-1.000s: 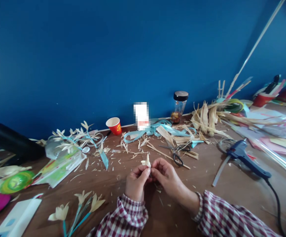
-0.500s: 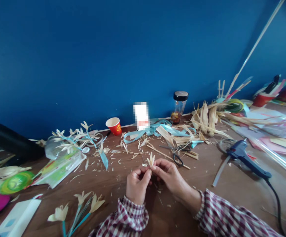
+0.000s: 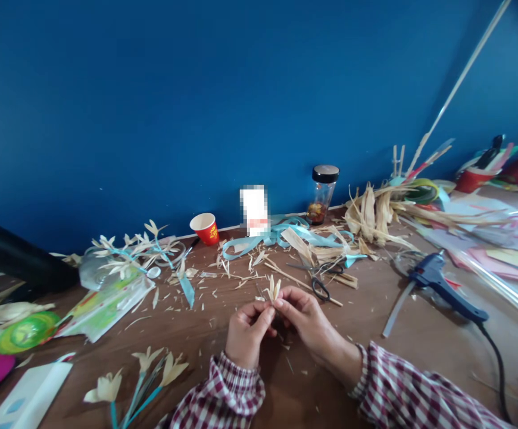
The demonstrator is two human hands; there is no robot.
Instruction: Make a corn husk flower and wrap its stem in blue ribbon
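Note:
Between my fingertips, low in the middle of the head view, is a small pale husk flower (image 3: 274,288) with pointed petals facing up. My left hand (image 3: 250,330) pinches its base from the left. From the right, the thumb and fingers of my right hand (image 3: 306,319) close on it too. The flower's lower end is hidden by the fingers. Just beyond my right hand lie black-handled scissors (image 3: 320,288) among husk strips. Finished husk flowers (image 3: 107,387) on blue-wrapped stems lie to the left of my left hand.
A blue glue gun (image 3: 446,286) with a cord lies at the right. Behind are a red paper cup (image 3: 205,229), blue ribbon (image 3: 241,247), a lidded glass jar (image 3: 324,193) and dried husks (image 3: 370,214). A blue-stemmed flower spray (image 3: 129,253) and a black bottle (image 3: 22,256) stand left. Scraps litter the brown table.
Both hands stay pinched on the flower, in almost the same place. Its petals look slightly more spread. The whole view has shifted a little.

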